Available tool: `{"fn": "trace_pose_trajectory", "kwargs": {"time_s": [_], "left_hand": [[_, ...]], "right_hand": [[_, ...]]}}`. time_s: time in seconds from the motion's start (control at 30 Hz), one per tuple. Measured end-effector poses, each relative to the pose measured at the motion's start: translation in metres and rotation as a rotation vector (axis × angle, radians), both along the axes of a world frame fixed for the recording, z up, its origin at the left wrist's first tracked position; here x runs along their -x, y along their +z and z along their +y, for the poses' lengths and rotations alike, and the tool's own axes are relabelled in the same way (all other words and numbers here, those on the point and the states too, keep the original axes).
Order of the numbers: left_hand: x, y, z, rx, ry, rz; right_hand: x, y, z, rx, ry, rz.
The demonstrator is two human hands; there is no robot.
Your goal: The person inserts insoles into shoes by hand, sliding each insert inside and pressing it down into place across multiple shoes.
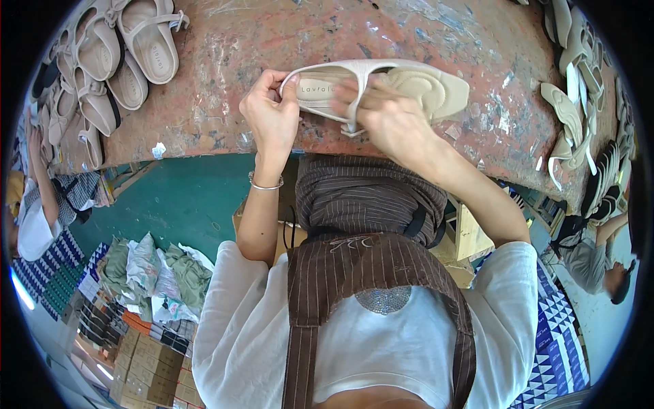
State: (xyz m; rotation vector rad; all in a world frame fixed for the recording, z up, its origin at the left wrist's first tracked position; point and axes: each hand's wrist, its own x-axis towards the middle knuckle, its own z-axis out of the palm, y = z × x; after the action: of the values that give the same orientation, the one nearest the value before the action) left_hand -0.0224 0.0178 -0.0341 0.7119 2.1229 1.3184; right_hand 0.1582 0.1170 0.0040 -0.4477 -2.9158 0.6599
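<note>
A beige strapped shoe (436,85) lies sideways above the worktable in front of me, with its heel to the left and its squared toe to the right. Its pale insole has a lettered heel part and a padded front. My left hand (272,109) is closed on the heel rim, thumb on the inner side. Over the strap (360,92) at the middle of the shoe is my right hand (395,123). Its fingers are smeared by motion and reach toward the insole, so their grip cannot be made out.
The worktable (225,102) is worn and stained. Several beige shoes (146,51) crowd its left end; more shoe parts (565,112) lie at the right. Other people work at both sides. Cloth bundles (157,269) and cartons (146,361) stand at lower left.
</note>
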Motion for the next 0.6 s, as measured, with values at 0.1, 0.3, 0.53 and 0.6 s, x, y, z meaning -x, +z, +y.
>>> {"fn": "trace_pose_trajectory", "kwargs": {"time_s": [0.1,0.3,0.53,0.6], "left_hand": [[0.004,0.002,0.001,0.002,-0.051,0.14],[-0.026,0.017,-0.012,0.106,-0.172,0.032],[-0.117,0.037,-0.036,0.084,-0.451,0.642],[-0.129,0.037,-0.032,-0.097,-0.569,0.692]], "right_hand": [[-0.016,-0.001,-0.011,-0.184,-0.11,-0.033],[-0.025,-0.003,0.026,-0.291,-0.515,0.244],[-0.038,0.037,0.061,0.384,-0.611,0.426],[-0.052,0.037,0.018,0.114,-0.474,0.358]]}}
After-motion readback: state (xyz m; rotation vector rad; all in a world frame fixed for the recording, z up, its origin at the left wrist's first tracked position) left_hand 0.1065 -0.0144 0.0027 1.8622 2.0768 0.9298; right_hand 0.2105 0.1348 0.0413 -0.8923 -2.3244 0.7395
